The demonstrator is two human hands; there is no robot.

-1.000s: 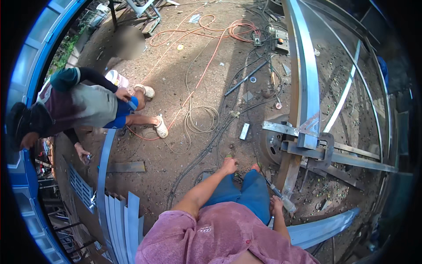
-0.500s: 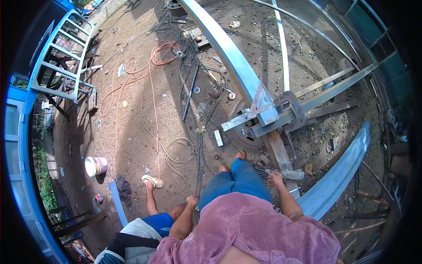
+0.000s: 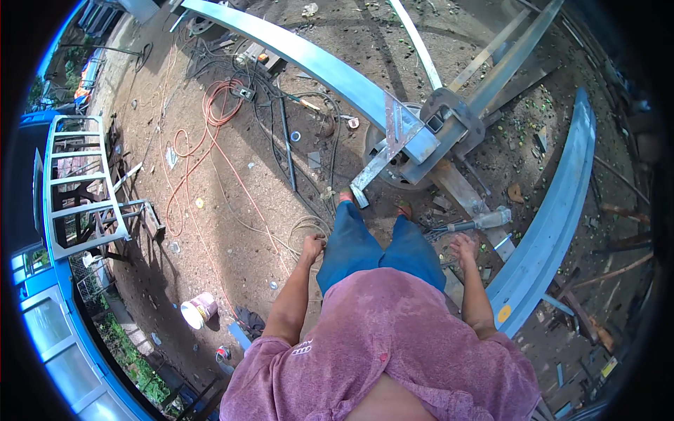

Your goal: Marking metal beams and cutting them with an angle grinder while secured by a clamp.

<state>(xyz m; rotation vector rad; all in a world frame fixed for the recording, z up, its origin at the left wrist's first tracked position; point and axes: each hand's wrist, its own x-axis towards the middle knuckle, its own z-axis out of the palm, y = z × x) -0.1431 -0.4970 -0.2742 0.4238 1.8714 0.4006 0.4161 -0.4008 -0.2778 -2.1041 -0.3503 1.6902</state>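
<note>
Two bare hands hang empty beside blue trouser legs, over a dirt yard strewn with metalwork.

Left hand (image 3: 312, 247) is loosely curled, gripping nothing, just left of the legs (image 3: 375, 245); right hand (image 3: 465, 249) hangs with fingers slack and part open, holding nothing. Just beyond the right hand lies a grey power tool (image 3: 472, 223). Farther out, past the feet, a welded steel joint (image 3: 421, 130) carries a long curved beam (image 3: 309, 59). Orange cable (image 3: 217, 105) coils well left of it.
</note>
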